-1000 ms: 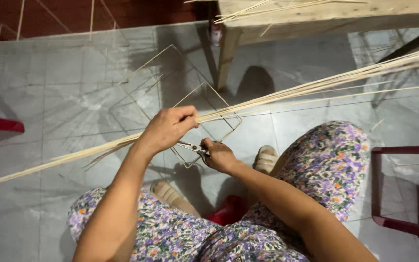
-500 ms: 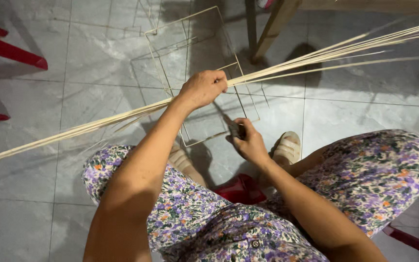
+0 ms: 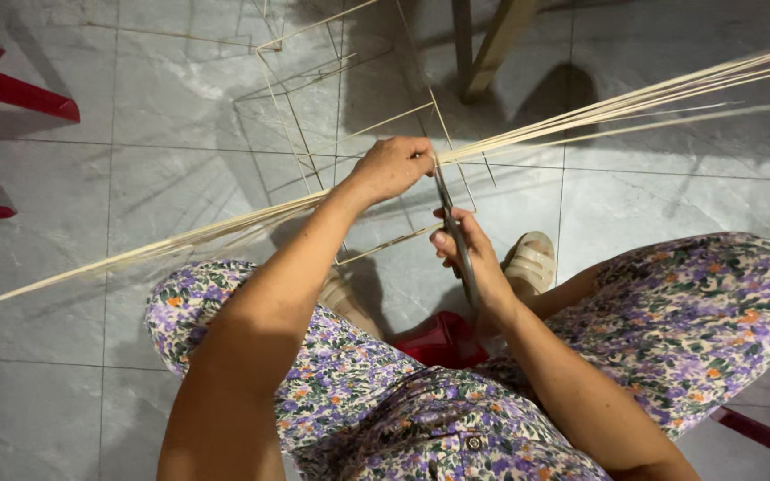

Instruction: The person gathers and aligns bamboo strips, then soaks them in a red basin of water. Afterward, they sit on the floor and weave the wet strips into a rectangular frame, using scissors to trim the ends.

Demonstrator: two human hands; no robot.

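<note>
Where the grey tiled floor (image 3: 91,356) met the frame's left edge, red furniture legs (image 3: 20,89) lay, and a bundle of thin pale sticks (image 3: 180,240) ran from there up toward the right. The left hand (image 3: 394,167) was clenched around that bundle at its middle, above a stick frame (image 3: 314,134) lying on the floor. Just right of it, the right hand (image 3: 470,254) gripped a slim metal tool (image 3: 456,236), its tip at the left hand. A sandalled foot (image 3: 532,260) and a flowered knee (image 3: 697,312) followed.
</note>
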